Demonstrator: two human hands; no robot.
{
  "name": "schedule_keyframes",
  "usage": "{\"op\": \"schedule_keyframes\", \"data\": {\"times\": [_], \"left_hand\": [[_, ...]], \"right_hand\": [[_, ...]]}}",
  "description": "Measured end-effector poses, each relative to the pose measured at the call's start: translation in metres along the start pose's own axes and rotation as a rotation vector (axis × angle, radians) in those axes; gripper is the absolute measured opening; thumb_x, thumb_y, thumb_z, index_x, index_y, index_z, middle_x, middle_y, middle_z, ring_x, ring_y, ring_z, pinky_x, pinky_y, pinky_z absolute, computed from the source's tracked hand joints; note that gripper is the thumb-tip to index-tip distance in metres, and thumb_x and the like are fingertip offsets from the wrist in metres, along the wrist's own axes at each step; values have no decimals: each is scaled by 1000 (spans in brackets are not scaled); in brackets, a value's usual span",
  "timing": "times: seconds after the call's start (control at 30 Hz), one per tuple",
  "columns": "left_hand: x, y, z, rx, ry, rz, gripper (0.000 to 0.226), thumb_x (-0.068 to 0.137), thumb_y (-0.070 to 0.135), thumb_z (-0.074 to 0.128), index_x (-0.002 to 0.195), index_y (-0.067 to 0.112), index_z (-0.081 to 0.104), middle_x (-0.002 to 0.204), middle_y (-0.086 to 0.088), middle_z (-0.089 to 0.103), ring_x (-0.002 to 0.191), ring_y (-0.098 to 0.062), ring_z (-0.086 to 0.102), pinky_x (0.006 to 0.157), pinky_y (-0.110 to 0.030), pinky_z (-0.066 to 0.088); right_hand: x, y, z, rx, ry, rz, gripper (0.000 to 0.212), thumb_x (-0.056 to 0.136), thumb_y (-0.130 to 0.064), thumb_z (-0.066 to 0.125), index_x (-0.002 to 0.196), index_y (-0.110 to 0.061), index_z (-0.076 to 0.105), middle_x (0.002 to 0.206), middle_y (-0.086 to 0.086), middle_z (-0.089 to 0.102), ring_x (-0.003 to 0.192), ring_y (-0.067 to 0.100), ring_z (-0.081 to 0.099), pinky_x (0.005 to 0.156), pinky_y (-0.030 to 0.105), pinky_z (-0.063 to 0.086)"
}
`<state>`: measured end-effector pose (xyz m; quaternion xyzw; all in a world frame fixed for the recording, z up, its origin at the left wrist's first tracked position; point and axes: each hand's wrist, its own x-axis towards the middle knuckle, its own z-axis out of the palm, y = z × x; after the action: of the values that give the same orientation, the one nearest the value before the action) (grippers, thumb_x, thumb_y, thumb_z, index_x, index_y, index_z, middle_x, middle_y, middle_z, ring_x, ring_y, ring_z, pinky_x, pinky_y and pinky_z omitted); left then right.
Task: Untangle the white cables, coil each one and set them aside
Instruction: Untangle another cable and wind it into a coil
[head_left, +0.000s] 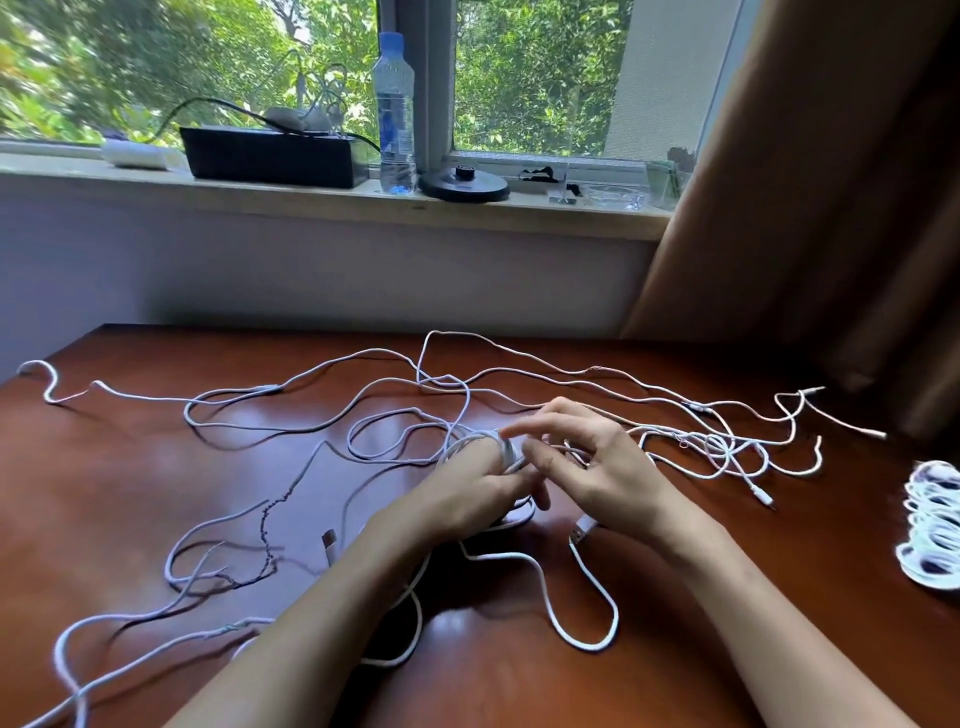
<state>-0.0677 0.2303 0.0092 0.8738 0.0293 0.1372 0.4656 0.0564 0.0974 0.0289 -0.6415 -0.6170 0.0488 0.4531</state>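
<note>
Several white cables (363, 415) lie tangled in loose loops across the brown wooden table (156, 493). At the middle, my left hand (467, 493) has a small coil of white cable (498, 449) wound around its fingers. My right hand (587, 457) is right beside it, fingers curled, pinching the strand at the coil. A USB plug (584, 527) lies under my right wrist and another plug (329, 540) sits left of my left forearm. A stack of coiled white cables (932, 525) rests at the table's right edge.
The windowsill behind holds a black box (270, 156), a water bottle (395, 114), a round black base (464, 185) and small clutter. A brown curtain (831, 182) hangs at the right. Cable ends reach the table's left and right edges.
</note>
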Motion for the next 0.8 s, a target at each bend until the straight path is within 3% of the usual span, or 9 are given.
{"op": "schedule_keyframes", "data": {"times": [0.1, 0.23, 0.4, 0.6, 0.67, 0.73, 0.8], "left_hand": [[0, 1, -1, 4, -10, -6, 44, 97, 46, 48, 74, 17, 72, 53, 3, 38, 50, -15, 37, 52, -32, 29], [0, 3, -2, 11, -25, -18, 36, 94, 38, 49, 74, 20, 73, 55, 3, 39, 52, -14, 40, 52, -29, 33], [-2, 5, -2, -16, -35, -37, 32, 97, 28, 52, 74, 19, 72, 54, 10, 41, 52, -9, 41, 52, -26, 36], [2, 1, -2, 161, 19, -59, 32, 100, 25, 58, 75, 17, 76, 50, 15, 54, 49, -1, 50, 55, -18, 34], [0, 4, -1, 211, 76, -49, 30, 98, 21, 61, 75, 15, 78, 48, 22, 56, 52, 6, 54, 55, -11, 33], [-2, 7, 1, 203, 124, -41, 34, 96, 18, 64, 63, 19, 72, 43, 21, 52, 45, 7, 50, 51, -10, 30], [-3, 7, 0, 157, 192, -44, 39, 93, 20, 68, 54, 17, 62, 41, 12, 38, 41, 0, 35, 48, -17, 25]], "right_hand": [[1, 3, 3, -38, 10, -3, 34, 97, -15, 65, 124, -36, 70, 90, -11, 56, 77, 17, 57, 76, 30, 49], [1, 7, 0, -106, -15, -54, 30, 98, -18, 62, 124, -30, 72, 89, -16, 55, 84, 8, 61, 76, 18, 45], [-1, 10, -2, -149, -71, -133, 44, 97, -2, 58, 128, -30, 70, 93, -10, 55, 86, 9, 63, 80, 19, 49], [1, 12, -2, -183, -39, -75, 28, 99, -24, 59, 120, -39, 69, 94, -15, 59, 88, 9, 62, 78, 28, 50], [1, 11, -2, -186, -39, -83, 26, 100, -24, 58, 119, -37, 70, 95, -22, 59, 91, 3, 61, 80, 20, 47], [1, 13, -3, -205, -27, -78, 23, 100, -24, 57, 118, -29, 71, 94, -28, 58, 90, -3, 59, 80, 14, 43], [2, 16, -4, -228, -17, -60, 24, 100, -27, 55, 115, -21, 72, 97, -26, 59, 93, -5, 59, 82, 14, 42]]}}
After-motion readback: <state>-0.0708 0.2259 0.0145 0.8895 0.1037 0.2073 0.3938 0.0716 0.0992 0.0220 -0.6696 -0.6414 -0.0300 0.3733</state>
